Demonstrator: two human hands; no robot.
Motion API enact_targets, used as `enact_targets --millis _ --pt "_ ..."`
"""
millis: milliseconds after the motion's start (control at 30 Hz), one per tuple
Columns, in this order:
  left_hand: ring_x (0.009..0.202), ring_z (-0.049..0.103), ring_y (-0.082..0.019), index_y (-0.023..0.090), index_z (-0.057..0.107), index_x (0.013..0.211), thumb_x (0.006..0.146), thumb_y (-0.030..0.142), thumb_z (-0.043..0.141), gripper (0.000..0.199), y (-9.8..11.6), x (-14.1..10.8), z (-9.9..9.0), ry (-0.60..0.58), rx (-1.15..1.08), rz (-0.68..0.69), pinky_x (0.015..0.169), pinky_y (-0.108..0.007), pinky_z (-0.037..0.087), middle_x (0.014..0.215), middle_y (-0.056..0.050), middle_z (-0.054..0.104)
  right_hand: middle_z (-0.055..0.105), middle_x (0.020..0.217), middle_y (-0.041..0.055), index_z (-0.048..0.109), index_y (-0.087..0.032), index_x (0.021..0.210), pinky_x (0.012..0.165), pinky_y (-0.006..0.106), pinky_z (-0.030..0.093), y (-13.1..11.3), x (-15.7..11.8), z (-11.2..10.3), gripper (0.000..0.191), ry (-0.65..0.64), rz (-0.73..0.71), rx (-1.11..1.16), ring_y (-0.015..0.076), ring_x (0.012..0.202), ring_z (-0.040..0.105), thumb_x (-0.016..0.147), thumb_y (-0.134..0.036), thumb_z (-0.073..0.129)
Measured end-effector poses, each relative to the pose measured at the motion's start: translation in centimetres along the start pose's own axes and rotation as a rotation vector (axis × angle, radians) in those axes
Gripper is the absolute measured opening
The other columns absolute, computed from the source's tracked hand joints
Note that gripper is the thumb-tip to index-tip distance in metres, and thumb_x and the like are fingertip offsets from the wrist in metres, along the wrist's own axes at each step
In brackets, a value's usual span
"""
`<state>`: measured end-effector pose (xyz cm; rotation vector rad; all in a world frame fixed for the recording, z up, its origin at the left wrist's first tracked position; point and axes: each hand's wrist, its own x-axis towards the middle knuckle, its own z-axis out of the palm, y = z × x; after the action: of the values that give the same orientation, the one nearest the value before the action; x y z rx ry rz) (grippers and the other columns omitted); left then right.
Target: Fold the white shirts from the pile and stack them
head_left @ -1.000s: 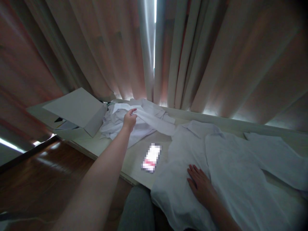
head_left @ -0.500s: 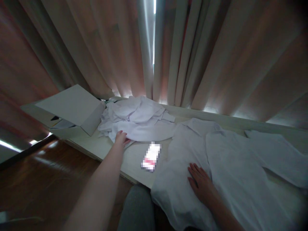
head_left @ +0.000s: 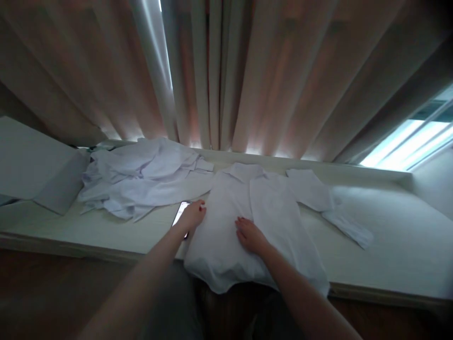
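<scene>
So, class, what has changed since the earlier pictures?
The left hand has let go of the white cloth strip, now lowered along the crumpled white pile, and moved right, partly covering the black-edged rectangular phone. The view swung right. The right hand still rests on the white collared shirt; the phone stayed put.

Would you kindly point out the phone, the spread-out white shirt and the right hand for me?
Phone [head_left: 180, 213], head view: on its lit screen.
Spread-out white shirt [head_left: 224, 240], head view: on its front.
Right hand [head_left: 250, 236], head view: on the back of the hand.
</scene>
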<state>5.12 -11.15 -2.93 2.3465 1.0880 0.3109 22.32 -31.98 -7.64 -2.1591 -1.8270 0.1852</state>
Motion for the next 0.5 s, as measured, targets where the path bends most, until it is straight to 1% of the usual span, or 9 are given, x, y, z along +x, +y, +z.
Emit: enact_targets --millis 33,100,200,233,300,400,500 --pt "0.100 0.054 -0.019 0.020 0.053 0.111 0.079 0.033 0.043 0.036 1.4 -0.9 1.5 -0.029 0.082 0.119 0.088 -0.031 0.038 0.106 -0.008 0.060 0.044 0.131 0.0109 0.047 -0.012 0.124 0.102 0.034 0.026 0.2 -0.5 -0.5 0.042 0.026 0.036 -0.012 0.0184 0.122 0.036 0.084 -0.025 0.040" --pt "0.114 0.044 -0.021 0.018 0.049 0.117 0.080 0.032 0.042 0.040 3.8 -2.8 3.9 -0.067 0.188 0.240 0.097 -0.033 0.029 0.121 -0.011 0.052 0.047 0.128 0.0102 0.049 -0.013 0.121 0.101 0.035 0.027 0.6 -1.8 -1.5 0.040 0.079 0.106 -0.040 0.0187 0.119 0.038 0.084 -0.024 0.040" --pt "0.127 0.026 -0.028 0.021 0.043 0.125 0.080 0.040 0.042 0.049 5.9 -5.6 6.6 -0.066 0.392 0.261 0.103 -0.045 0.016 0.136 -0.012 0.036 0.049 0.126 0.0102 0.050 -0.014 0.120 0.100 0.035 0.028 1.4 -4.1 -2.3 0.038 0.119 0.167 -0.068 0.0191 0.117 0.040 0.085 -0.023 0.039" --pt "0.130 0.019 -0.030 0.022 0.041 0.127 0.080 0.043 0.042 0.052 6.2 -6.4 7.3 -0.056 0.454 0.264 0.103 -0.049 0.011 0.140 -0.012 0.030 0.048 0.126 0.0105 0.050 -0.014 0.120 0.099 0.034 0.028 1.6 -4.9 -2.3 0.038 0.116 0.170 -0.072 0.0193 0.117 0.039 0.085 -0.024 0.040" --pt "0.132 0.009 -0.033 0.024 0.039 0.129 0.079 0.049 0.041 0.056 6.4 -7.7 8.3 -0.041 0.514 0.277 0.103 -0.053 0.005 0.143 -0.012 0.022 0.044 0.130 0.0108 0.048 -0.014 0.122 0.100 0.035 0.027 1.8 -6.3 -2.0 0.040 0.094 0.158 -0.077 0.0204 0.121 0.035 0.084 -0.026 0.041" --pt "0.132 0.007 -0.033 0.025 0.033 0.133 0.081 0.052 0.035 0.059 5.9 -9.0 9.1 -0.051 0.524 0.252 0.102 -0.055 0.003 0.144 -0.011 0.019 0.034 0.137 0.0114 0.042 -0.015 0.127 0.101 0.040 0.024 1.7 -7.9 -0.8 0.046 0.043 0.130 -0.088 0.0229 0.127 0.025 0.085 -0.031 0.042" --pt "0.132 0.006 -0.034 0.025 0.027 0.136 0.082 0.053 0.029 0.061 5.4 -9.7 9.4 -0.047 0.524 0.183 0.101 -0.057 0.004 0.145 -0.011 0.016 0.028 0.140 0.0121 0.039 -0.016 0.130 0.102 0.044 0.019 1.2 -8.9 0.4 0.047 0.013 0.129 -0.106 0.0244 0.130 0.017 0.086 -0.033 0.039"
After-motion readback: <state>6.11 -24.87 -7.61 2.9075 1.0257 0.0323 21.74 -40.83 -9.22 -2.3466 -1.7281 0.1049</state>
